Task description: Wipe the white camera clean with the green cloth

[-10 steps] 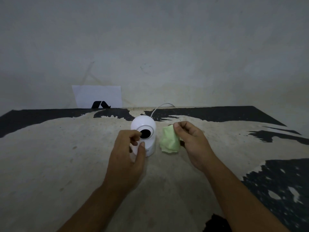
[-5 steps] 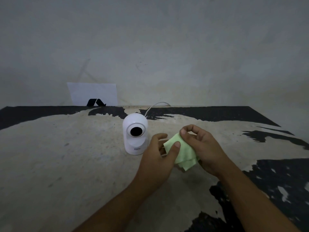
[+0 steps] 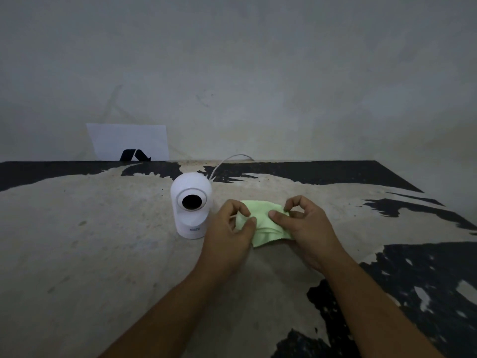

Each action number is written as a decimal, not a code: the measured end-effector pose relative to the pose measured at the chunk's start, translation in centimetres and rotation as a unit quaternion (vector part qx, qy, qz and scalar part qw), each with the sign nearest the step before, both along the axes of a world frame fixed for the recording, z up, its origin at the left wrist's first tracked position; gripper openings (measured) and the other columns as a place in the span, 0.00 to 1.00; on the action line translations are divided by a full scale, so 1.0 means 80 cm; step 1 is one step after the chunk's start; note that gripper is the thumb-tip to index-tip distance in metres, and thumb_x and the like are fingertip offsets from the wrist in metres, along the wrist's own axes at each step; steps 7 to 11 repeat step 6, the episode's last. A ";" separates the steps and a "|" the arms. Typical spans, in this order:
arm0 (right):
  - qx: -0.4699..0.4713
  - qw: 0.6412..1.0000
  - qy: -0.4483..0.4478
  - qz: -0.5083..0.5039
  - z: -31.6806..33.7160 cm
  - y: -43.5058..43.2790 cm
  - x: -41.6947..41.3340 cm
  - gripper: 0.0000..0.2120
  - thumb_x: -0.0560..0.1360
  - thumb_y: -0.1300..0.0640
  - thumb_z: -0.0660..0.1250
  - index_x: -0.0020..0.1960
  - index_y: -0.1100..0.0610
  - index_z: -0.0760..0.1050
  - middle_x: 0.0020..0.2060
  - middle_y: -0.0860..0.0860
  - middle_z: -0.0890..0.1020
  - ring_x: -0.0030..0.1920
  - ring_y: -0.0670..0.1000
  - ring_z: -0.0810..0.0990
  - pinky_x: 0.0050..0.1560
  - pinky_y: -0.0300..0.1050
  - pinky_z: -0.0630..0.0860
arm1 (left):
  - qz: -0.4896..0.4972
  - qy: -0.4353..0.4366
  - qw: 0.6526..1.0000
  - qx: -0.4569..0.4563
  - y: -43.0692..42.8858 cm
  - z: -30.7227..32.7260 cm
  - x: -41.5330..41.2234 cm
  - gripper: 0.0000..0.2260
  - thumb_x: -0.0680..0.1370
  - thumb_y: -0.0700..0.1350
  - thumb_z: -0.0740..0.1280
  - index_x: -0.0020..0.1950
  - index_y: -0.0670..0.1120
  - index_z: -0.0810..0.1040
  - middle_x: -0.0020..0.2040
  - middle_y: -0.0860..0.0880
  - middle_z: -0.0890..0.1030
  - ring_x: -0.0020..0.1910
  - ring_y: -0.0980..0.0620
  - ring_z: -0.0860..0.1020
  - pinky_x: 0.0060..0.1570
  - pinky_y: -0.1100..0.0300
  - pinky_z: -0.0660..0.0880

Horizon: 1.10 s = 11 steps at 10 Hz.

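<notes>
Cloth: I see the green cloth (image 3: 263, 220) bunched between both hands, at 3 o'clock of the camera.
Left hand (image 3: 228, 235): thumb and fingers pinching the cloth's left edge.
Right hand (image 3: 303, 226): pinching its right side.
Camera: white camera (image 3: 192, 209) upright, just beside my left hand, untouched.
Cable (image 3: 227, 162): runs off at 1 o'clock.
Paper (image 3: 129, 140): against the wall (image 3: 258, 73) at 11 o'clock, black mark on it.
Writing: small blue label on the camera base, unreadable.
Table (image 3: 103, 254): worn, black patches.

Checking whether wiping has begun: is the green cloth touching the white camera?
Apart. The head view shows bare table between the green cloth, held in both hands, and the white camera.
</notes>
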State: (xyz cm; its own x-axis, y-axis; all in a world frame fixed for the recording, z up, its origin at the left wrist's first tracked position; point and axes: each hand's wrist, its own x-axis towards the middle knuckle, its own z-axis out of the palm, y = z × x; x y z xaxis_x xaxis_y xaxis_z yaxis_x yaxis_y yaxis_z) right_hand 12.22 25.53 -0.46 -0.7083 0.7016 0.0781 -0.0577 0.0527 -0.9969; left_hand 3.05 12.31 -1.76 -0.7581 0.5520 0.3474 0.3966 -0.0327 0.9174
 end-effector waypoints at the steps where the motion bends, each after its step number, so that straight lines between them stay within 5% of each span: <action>1: 0.129 0.990 -0.032 -0.048 -0.011 0.002 -0.005 0.06 0.68 0.60 0.75 0.38 0.55 0.78 0.36 0.53 0.84 0.39 0.52 0.83 0.37 0.45 0.78 | 0.014 0.094 0.994 -0.054 0.003 -0.014 0.006 0.09 0.73 0.39 0.68 0.51 0.50 0.77 0.52 0.56 0.76 0.53 0.58 0.74 0.51 0.60 0.75; 2: 0.244 0.964 -0.053 -0.087 -0.017 0.002 -0.009 0.06 0.68 0.60 0.74 0.36 0.52 0.79 0.36 0.47 0.83 0.41 0.45 0.81 0.42 0.42 0.76 | 0.030 0.129 0.988 -0.076 0.004 -0.019 0.006 0.14 0.73 0.37 0.67 0.58 0.47 0.75 0.61 0.53 0.74 0.60 0.56 0.72 0.57 0.59 0.74; 3: 0.357 0.926 -0.084 -0.085 -0.021 -0.004 -0.011 0.05 0.72 0.60 0.69 0.45 0.51 0.81 0.40 0.43 0.82 0.41 0.38 0.78 0.43 0.31 0.73 | 0.040 0.163 0.977 -0.130 0.002 -0.023 0.003 0.17 0.73 0.38 0.66 0.61 0.46 0.74 0.66 0.50 0.70 0.63 0.53 0.70 0.62 0.59 0.70; 5: 0.431 0.881 -0.161 -0.108 -0.036 0.004 -0.016 0.08 0.73 0.54 0.63 0.50 0.51 0.78 0.49 0.50 0.82 0.49 0.52 0.77 0.54 0.54 0.74 | 0.048 0.208 0.961 -0.176 -0.006 -0.025 0.018 0.14 0.75 0.44 0.65 0.60 0.47 0.75 0.74 0.48 0.61 0.72 0.49 0.58 0.67 0.62 0.53; 11: 0.419 0.883 -0.150 -0.151 -0.037 0.004 -0.015 0.07 0.74 0.57 0.61 0.47 0.52 0.77 0.47 0.51 0.81 0.48 0.53 0.76 0.52 0.55 0.74 | 0.039 0.232 0.960 -0.154 -0.016 -0.025 0.028 0.13 0.75 0.45 0.64 0.60 0.47 0.75 0.73 0.50 0.63 0.71 0.52 0.59 0.69 0.65 0.53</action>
